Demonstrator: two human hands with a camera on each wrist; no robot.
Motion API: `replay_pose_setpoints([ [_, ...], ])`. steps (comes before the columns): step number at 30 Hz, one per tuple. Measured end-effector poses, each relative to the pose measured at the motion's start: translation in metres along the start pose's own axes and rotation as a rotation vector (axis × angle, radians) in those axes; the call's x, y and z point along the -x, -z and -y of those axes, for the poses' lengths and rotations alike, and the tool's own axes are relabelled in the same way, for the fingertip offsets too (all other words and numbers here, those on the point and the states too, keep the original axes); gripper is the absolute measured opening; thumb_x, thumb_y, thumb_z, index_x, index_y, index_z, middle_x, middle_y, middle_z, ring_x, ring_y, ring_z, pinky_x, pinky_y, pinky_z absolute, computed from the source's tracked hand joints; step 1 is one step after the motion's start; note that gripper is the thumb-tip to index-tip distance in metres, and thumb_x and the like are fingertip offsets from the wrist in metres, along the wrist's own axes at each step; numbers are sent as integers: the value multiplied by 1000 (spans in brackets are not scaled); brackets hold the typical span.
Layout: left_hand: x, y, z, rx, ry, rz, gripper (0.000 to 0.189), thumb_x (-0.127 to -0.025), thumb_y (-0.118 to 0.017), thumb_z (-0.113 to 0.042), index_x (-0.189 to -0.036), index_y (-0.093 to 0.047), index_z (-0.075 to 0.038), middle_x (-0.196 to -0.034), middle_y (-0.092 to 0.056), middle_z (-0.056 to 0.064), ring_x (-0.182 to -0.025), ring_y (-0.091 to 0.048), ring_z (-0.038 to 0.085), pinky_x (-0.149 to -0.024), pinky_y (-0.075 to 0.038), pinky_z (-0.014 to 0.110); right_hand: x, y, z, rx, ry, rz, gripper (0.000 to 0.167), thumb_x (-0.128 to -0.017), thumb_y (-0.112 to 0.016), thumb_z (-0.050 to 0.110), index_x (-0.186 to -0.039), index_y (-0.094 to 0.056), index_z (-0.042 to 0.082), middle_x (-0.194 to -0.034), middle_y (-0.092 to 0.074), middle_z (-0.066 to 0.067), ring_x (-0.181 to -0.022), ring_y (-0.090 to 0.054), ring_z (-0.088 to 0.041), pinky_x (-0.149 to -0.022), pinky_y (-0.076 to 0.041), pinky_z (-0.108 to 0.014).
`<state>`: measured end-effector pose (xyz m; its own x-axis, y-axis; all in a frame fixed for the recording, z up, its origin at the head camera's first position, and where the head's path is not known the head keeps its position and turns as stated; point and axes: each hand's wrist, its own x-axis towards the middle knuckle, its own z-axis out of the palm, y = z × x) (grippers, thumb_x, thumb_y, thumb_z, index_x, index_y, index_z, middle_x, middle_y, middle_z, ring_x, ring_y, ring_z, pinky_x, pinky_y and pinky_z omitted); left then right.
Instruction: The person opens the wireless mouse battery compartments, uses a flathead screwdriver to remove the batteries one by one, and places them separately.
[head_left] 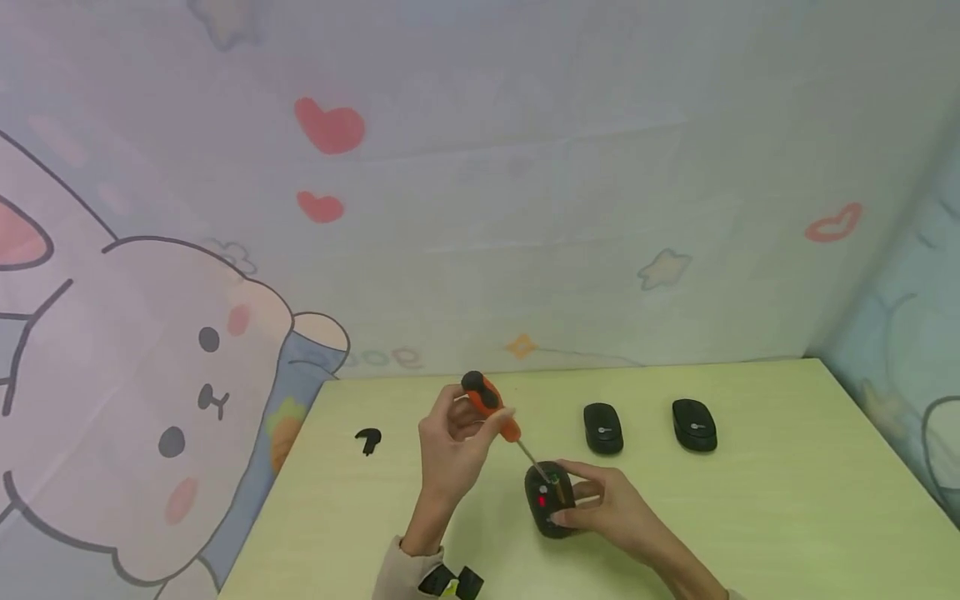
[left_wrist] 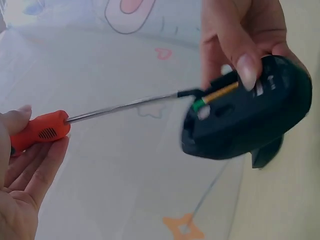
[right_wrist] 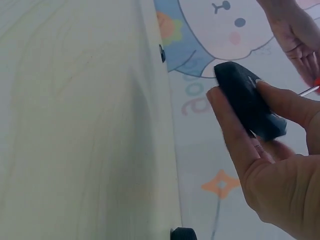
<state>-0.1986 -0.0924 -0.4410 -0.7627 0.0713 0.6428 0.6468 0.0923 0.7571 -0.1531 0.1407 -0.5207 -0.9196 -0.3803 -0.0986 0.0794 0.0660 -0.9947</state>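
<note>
My left hand [head_left: 455,446] grips the orange and black handle of a screwdriver [head_left: 512,430], its metal shaft slanting down to the right. With fingers and thumb at its sides, my right hand [head_left: 611,508] holds a black computer mouse [head_left: 538,521], underside facing up. In the left wrist view, a green and gold battery [left_wrist: 220,95] lies in the mouse's open compartment. The dark tip of the screwdriver is at the compartment's edge beside the battery's green end; contact cannot be told. In the right wrist view, the mouse [right_wrist: 245,100] sits between thumb and fingers.
Two more black mice, one nearer [head_left: 603,428] and one farther right [head_left: 694,425], lie on the pale yellow table [head_left: 322,533]. At the left lies a small black curved piece [head_left: 369,439], like a battery cover. A printed cloth [head_left: 525,208] hangs behind the table.
</note>
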Motion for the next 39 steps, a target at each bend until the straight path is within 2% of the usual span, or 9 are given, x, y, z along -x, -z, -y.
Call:
replay_pose_setpoints([
  [2, 3, 1, -6, 47, -81, 11, 36, -85, -83, 5, -116, -65, -2, -92, -79, 20, -82, -79, 11, -71, -67, 33, 0, 0, 0, -22, -28, -15, 78, -86, -86, 12, -154, -49, -1, -116, -76, -25, -99, -79, -29, -80, -68, -41],
  [6, 10, -1, -20, 118, -227, 71, 44, -81, -81, 16, -119, -62, 5, -96, -77, 26, -87, -80, 15, -75, -67, 32, -1, -1, 4, -40, -83, -63, 76, -85, -87, 12, -152, -52, 1, -122, -74, -25, -101, -78, -27, -80, -68, -45],
  [10, 19, -4, -29, 114, -305, 93, 51, -77, -83, 17, -122, -61, 7, -100, -78, 28, -90, -81, 21, -76, -67, 29, -1, -1, 10, -39, -108, -92, 74, -85, -88, 16, -150, -55, 3, -126, -73, -25, -101, -78, -27, -80, -68, -46],
  [18, 31, -11, -28, 109, -398, 123, 61, -67, -87, 21, -121, -60, 10, -101, -77, 30, -91, -81, 27, -82, -66, 27, 2, -1, 14, -74, -90, -98, 77, -84, -89, 17, -151, -54, 0, -122, -74, -24, -97, -79, -27, -81, -68, -46],
  [23, 32, -14, -26, 118, -450, 126, 61, -67, -89, 19, -121, -62, 11, -102, -77, 30, -94, -81, 29, -86, -66, 30, 3, 1, 13, -92, -58, -79, 75, -86, -87, 14, -151, -53, 0, -124, -73, -26, -100, -79, -29, -81, -68, -46],
  [29, 33, -17, -26, 96, -493, 124, 56, -70, -90, 13, -119, -62, 12, -102, -78, 29, -94, -81, 30, -86, -66, 29, 3, 2, 13, -96, -38, -62, 74, -87, -86, 13, -152, -52, -1, -124, -73, -26, -101, -79, -30, -81, -68, -47],
  [35, 34, -17, -25, 37, -571, 119, 43, -79, -89, 3, -113, -65, 12, -100, -78, 28, -90, -81, 29, -83, -66, 27, 2, 2, 12, -86, -51, -69, 75, -86, -87, 15, -151, -54, 0, -123, -74, -25, -98, -80, -28, -80, -68, -46],
  [39, 34, -17, -26, 10, -593, 123, 40, -82, -88, -1, -113, -66, 11, -100, -78, 26, -90, -81, 28, -83, -66, 27, 2, 2, 11, -91, -47, -68, 74, -87, -87, 16, -151, -54, 1, -123, -74, -25, -98, -80, -29, -81, -68, -46],
])
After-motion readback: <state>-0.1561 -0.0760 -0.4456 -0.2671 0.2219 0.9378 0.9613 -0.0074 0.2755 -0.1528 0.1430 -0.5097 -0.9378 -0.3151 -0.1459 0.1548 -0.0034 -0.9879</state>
